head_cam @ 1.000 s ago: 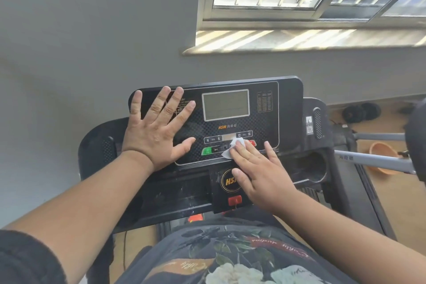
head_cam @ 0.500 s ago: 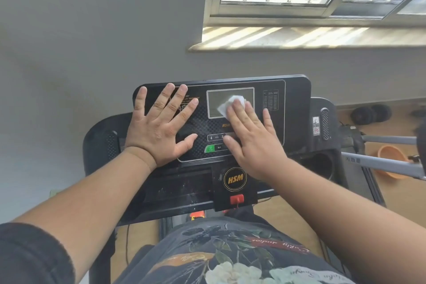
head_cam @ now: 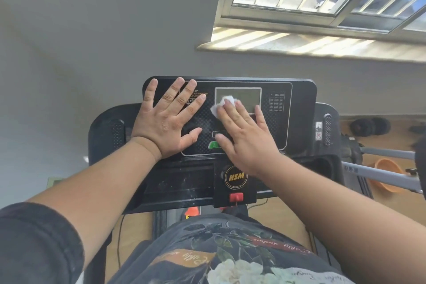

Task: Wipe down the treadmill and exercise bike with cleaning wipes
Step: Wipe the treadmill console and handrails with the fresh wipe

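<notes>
The black treadmill console (head_cam: 299, 99) stands in front of me, with a grey display screen (head_cam: 246, 95) in its middle. My left hand (head_cam: 168, 122) lies flat on the console's left side, fingers spread. My right hand (head_cam: 244, 131) presses a white cleaning wipe (head_cam: 221, 106) with straight fingers against the lower left corner of the screen. Most of the wipe is hidden under the fingers. A green button (head_cam: 213, 145) shows between the two hands. Below the panel sit a round gold HSM logo (head_cam: 236, 177) and a red safety key (head_cam: 236, 197).
A grey wall and a window sill (head_cam: 299, 44) rise behind the console. To the right, grey metal bars (head_cam: 380, 174) cross above an orange bowl (head_cam: 387, 168) on the wooden floor. Dark dumbbell weights (head_cam: 368, 127) lie near the wall. A cup recess (head_cam: 320, 168) sits right of my wrist.
My right hand slid the wipe up from the button row to the display screen, then slightly left and down over its corner. My left hand stayed flat in place.
</notes>
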